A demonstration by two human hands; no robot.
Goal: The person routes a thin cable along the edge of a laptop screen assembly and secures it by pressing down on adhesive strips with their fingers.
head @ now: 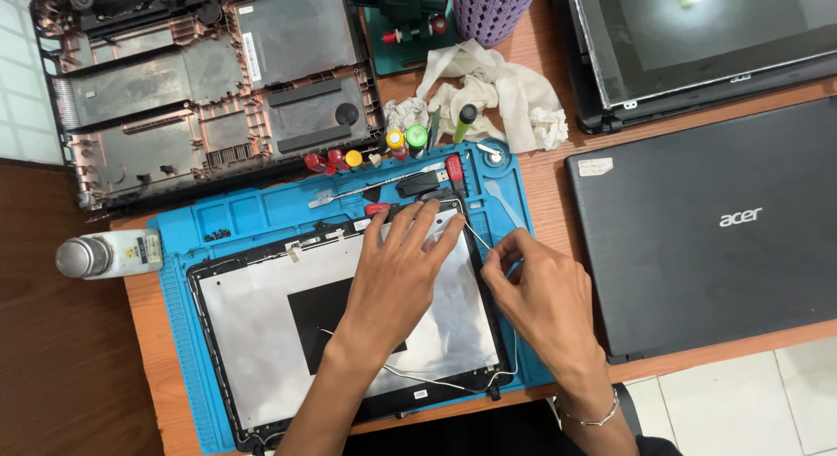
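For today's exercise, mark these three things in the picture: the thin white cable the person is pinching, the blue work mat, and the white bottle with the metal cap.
thin white cable (pixel 478 240), head view, on the stretch just above the pinching fingers.
blue work mat (pixel 261 214), head view, on a bare part of its upper section.
white bottle (pixel 131 252), head view, on its white body.

The screen back cover (pixel 261 334) lies on the work mat (pixel 261 212). Behind the mat lie the laptop base shell (pixel 209 81) and a crumpled cloth (pixel 497 85); right of it a closed laptop (pixel 715 229); left, a bottle (pixel 109 254) on its side.
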